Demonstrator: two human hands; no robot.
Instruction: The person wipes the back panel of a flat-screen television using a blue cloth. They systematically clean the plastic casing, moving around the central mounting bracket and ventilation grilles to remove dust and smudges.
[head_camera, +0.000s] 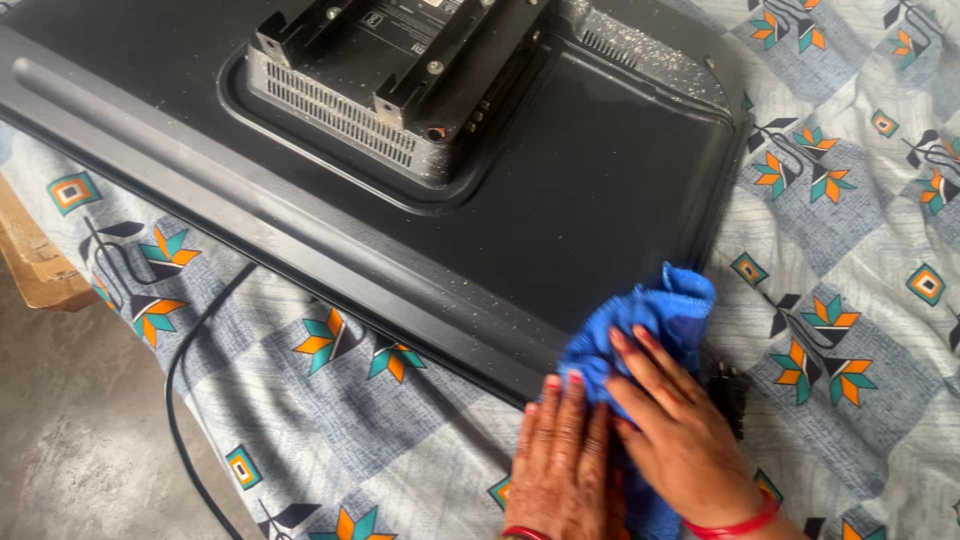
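At the near corner of the television (560, 200) we found both hands at work on a blue cloth (640, 320). We took the television as our landmark: it lay face down, its black back panel upward, on a bed covered with a grey patterned sheet (850, 250) bearing orange and teal leaf motifs.

We noted that the left hand (565, 460) lay flat, fingers straight and held together, palm down, at the television's lower edge, its fingertips touching the lower border of the cloth. The right hand (675, 425) lay just beside it, likewise flat with fingers extended, pressing down on the cloth; it pinched nothing. Red bangles showed on both wrists.

The cloth sat bunched on the television's near right corner, partly on the black panel and partly overhanging onto the sheet, with its lower part hidden beneath the two hands.

We recorded a raised housing with a ventilation grille (330, 110) on the upper middle of the television's back, and a black mounting bracket (400, 50) fixed over it. Pale specks of dust lay scattered over the panel beside the housing and toward the far right corner.

A black cable (180, 400) ran from under the television's lower edge, over the sheet and down past the bed's edge toward the grey floor (70, 440). A brown cardboard piece (30, 260) showed left of the television.
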